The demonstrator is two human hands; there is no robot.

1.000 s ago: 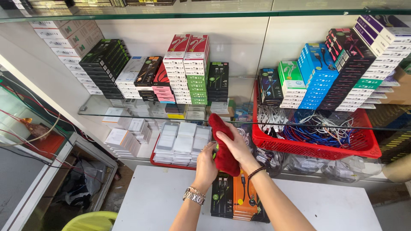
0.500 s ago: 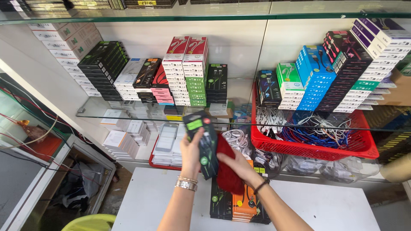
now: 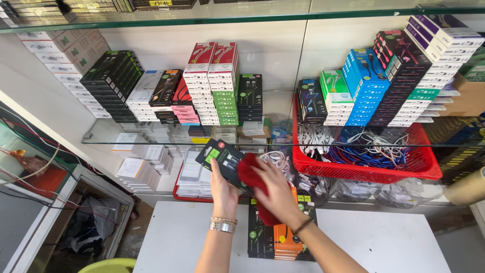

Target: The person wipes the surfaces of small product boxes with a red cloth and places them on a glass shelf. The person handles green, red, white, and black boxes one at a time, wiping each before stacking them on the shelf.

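Observation:
My left hand (image 3: 224,189) holds a flat black package with a green corner (image 3: 221,157), tilted up in front of the glass shelf. My right hand (image 3: 277,191) presses a red cloth (image 3: 251,178) against the package's right side; the cloth hangs down below my palm. Under both hands, a stack of black and orange packages (image 3: 281,240) lies on the white table (image 3: 177,237). A bracelet sits on my left wrist and a dark band on my right.
A glass shelf (image 3: 101,136) carries rows of stacked boxes in black, white, red, green and blue. A red basket (image 3: 364,172) with tangled cables sits at the right. A red tray (image 3: 188,194) of white packets stands below. A yellow-green tub rim (image 3: 108,265) shows at bottom left.
My left hand lifted a black package from the stack and lowered it slightly. My right hand moved the red cloth from hanging beside it onto the package's face.

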